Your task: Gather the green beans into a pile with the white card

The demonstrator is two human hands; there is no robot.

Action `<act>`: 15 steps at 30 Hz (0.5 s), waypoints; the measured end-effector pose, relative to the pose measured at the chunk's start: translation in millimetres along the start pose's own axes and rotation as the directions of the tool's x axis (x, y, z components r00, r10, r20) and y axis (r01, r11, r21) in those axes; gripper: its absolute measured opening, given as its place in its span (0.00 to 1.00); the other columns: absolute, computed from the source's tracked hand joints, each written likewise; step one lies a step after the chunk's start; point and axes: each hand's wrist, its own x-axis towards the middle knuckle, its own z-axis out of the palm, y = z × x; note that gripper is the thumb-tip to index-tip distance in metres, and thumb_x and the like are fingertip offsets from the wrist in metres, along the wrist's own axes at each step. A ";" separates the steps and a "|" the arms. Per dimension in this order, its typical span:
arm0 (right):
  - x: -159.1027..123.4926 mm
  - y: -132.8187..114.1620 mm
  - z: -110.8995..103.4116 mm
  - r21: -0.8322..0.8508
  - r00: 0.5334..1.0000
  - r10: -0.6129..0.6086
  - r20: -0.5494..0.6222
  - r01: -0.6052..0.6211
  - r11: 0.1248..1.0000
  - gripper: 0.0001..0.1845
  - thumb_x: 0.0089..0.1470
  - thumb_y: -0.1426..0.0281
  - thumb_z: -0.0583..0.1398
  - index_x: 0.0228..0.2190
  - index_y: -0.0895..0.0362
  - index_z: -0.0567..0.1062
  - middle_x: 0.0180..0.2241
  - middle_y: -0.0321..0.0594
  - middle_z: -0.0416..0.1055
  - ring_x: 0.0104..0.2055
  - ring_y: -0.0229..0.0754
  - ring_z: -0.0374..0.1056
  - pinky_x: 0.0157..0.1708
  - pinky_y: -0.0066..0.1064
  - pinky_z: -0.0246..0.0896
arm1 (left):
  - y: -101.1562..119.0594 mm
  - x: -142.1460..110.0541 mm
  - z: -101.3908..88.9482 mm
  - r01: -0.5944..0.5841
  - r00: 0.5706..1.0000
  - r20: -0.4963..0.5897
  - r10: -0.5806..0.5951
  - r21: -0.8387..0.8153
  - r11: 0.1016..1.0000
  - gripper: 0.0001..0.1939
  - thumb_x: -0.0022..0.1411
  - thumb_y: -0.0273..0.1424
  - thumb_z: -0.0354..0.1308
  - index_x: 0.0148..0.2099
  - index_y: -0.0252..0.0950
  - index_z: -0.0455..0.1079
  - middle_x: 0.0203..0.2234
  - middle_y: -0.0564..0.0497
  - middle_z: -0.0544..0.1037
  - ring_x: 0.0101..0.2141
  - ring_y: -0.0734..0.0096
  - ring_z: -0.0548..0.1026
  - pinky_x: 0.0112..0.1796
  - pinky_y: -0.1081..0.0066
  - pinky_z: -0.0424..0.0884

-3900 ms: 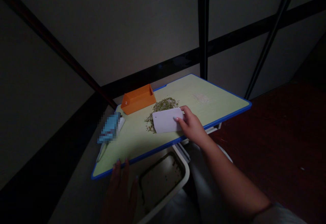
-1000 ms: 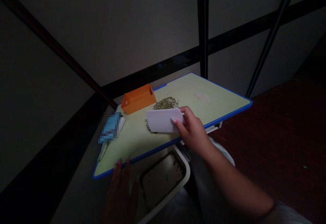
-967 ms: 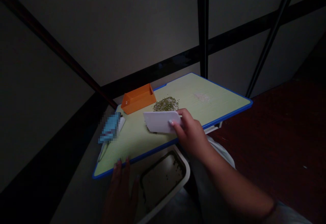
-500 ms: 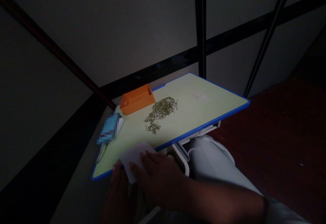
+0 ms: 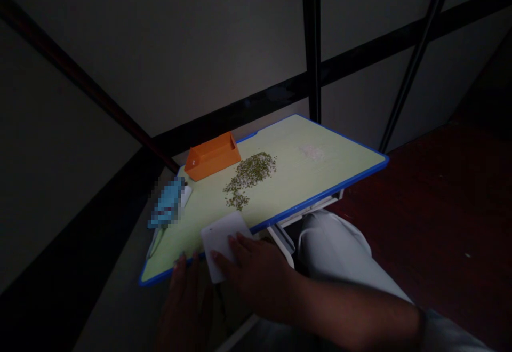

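The right hand (image 5: 264,277) grasped a white scraper (image 5: 226,234), its flat face under the fingers and partly over the near edge of the bench (image 5: 340,177). The left hand (image 5: 184,298) had its fingertips at the same blue rim; in the dim light I could not tell whether it gripped. Just beyond the scraper lay a small scatter of green granules (image 5: 237,200), joined to the main heap (image 5: 254,169), where green and pale bits were loosely mixed — not gathered tight. A pale patch (image 5: 313,153) lay apart to the right, with the broadest room for moving between it and the near edge. The left side was tighter: the orange tray (image 5: 214,166) stood just behind the heap's left, and a blurred blue item (image 5: 166,205) sat by the left edge. Below, a pale-clad knee (image 5: 332,234) came close under the near side — little room there.
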 end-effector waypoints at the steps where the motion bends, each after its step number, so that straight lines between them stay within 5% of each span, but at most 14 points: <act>1: -0.1 0.2 0.1 0.000 1.000 -0.002 0.000 0.002 1.000 0.22 0.66 0.67 0.53 0.57 0.63 0.67 0.53 0.67 0.71 0.54 0.61 0.73 0.44 0.47 0.74 | -0.1 0.9 -0.3 -0.007 1.000 0.010 0.008 -0.014 1.000 0.34 0.65 0.33 0.46 0.71 0.40 0.43 0.66 0.40 0.61 0.67 0.56 0.56 0.59 0.52 0.67; 15: -0.7 0.2 -1.7 0.018 1.000 0.028 0.014 -0.028 0.999 0.22 0.65 0.67 0.53 0.57 0.64 0.67 0.53 0.70 0.71 0.54 0.63 0.73 0.43 0.49 0.75 | -2.4 -1.0 5.0 0.072 0.997 0.029 -0.071 -0.046 0.996 0.33 0.64 0.37 0.48 0.70 0.41 0.48 0.69 0.38 0.55 0.68 0.50 0.52 0.61 0.45 0.62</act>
